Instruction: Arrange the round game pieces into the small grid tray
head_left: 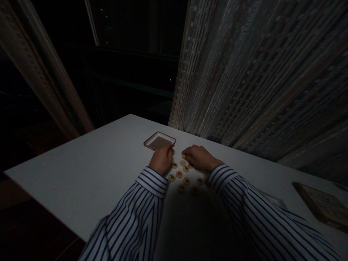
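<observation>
A shallow open box (146, 145) with a brown bottom and pale inner walls lies on the table. My left hand (162, 158) is closed at its near right corner, thumb along the rim, the other fingers partly hidden. Just to the right, my right hand (200, 157) pinches a round wooden xiangqi piece (184, 156) between thumb and fingertips. Several more pieces lie loose between and below my hands. Among them are a piece with a red character (179, 174), a piece with a black character (172, 177) and one with a plain upper face (182, 164).
The white table (103, 159) has its far corner near the window. A string curtain (233, 72) hangs behind its right edge. At the right lies a flat box with a picture (323, 203), and a pale flat object (272, 199) shows partly behind my right sleeve.
</observation>
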Demonstrator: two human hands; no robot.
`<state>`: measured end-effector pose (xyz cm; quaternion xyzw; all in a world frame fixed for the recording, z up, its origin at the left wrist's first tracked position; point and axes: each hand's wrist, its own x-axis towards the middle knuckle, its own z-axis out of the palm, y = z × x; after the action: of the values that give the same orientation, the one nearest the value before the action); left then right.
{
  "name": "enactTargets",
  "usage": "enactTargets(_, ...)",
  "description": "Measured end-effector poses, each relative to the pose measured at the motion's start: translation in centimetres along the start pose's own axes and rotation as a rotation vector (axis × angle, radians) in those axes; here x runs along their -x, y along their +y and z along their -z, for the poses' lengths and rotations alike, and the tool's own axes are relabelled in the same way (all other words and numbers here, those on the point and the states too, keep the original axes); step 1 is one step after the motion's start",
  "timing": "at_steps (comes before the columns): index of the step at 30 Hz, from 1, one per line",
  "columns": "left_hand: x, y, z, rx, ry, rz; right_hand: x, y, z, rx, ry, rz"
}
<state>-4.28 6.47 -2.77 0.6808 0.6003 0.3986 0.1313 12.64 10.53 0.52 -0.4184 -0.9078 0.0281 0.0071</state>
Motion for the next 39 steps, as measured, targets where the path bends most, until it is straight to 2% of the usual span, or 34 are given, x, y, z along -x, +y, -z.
enactTargets(3, 0.1, 0.0, 0.0, 0.003, 0.007, -0.012, 0.1, 0.2, 0.2, -0.109, 0.040, 0.008)
enactTargets(6, 0.2, 0.1, 0.0, 0.001, 0.008, -0.024, 0.0, 0.6, -0.1, -0.317, 0.063, -0.004)
enactTargets(12, 0.2, 0.3, 0.0, 0.020, -0.030, -0.052, -0.1, 0.9, -0.7, -0.692, 0.160, -0.114)
enactTargets(19, 0.5, 0.4, -0.4, 0.051, -0.048, -0.092, 0.3, 0.4, 0.1, -0.952, 0.166, -0.140)
enactTargets(32, 0.4, 0.4, -0.4, 0.105, -0.024, -0.161, 0.5, -0.2, 0.6, -1.043, 0.150, -0.208)
enactTargets(39, 0.4, 0.9, -0.3, 0.207, -0.034, -0.077, 0.6, -0.4, 0.9, -1.004, 0.148, -0.165)
